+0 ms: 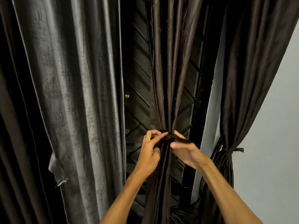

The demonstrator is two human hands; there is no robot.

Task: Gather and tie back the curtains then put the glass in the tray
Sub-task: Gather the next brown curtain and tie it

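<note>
Forearms [161,191], two, bare: enter from the lower edge of the frame and converge on the centre.

Left hand [150,148]: centre of frame, against the left side of the gathered cloth. Grip closed, fingers curled and pinching the dark tie-back [169,136], index finger laid along it.

Right hand [186,153]: just right of centre and motion-blurred. Thumb to the front, fingers wrapped behind the bundle. Grip appears clamped on the tie-back's loose end, which trails to the right.

Middle curtain [163,94]: dark brown, drawn into a narrow bundle and cinched at hand height by the tie-back.

Step in hand, by judgement: knotting the tie-back round this bundle. The next move calls for pulling both ends taut and finishing the knot without letting the gathers slip.

Right curtain [229,88]: right of frame, gathered and already tied, its own tie [237,149] knotted at the wall side.

Left curtain [72,94]: grey, sheened, fills the left half and hangs loose, not tied. It is likely the next to gather.

Window grille [137,81]: dark diagonal bars behind the curtains.

Wall [275,151]: pale, far right.

Containers: none in view. Glass and tray are both out of frame, so that part of the task is not yet begun.
</note>
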